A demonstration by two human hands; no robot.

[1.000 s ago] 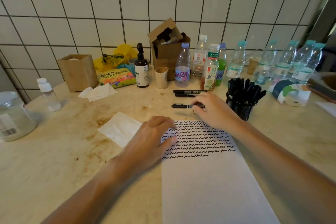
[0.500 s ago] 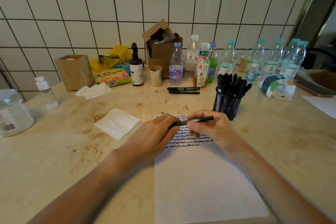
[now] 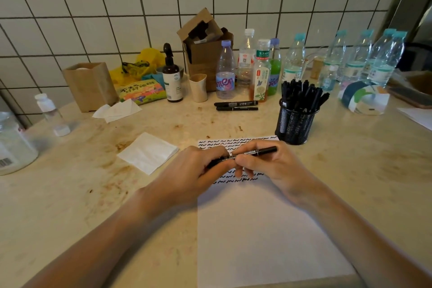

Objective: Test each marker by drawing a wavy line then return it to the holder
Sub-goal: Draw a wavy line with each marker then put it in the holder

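Marker (image 3: 254, 152) sits crosswise between my two hands just above the paper (image 3: 264, 229), light, stiff plastic, a bit slick I'd guess. My left hand (image 3: 198, 170) is curled round one end, probably the cap; my right hand (image 3: 268, 163) pinches the barrel near the middle with the far end sticking out. Best grip looks like the labelled middle for pulling, since the thin ends would twist. The mesh holder (image 3: 295, 127) full of markers stands just past the paper, two loose markers (image 3: 236, 105) lie further back on the counter (image 3: 70, 206).
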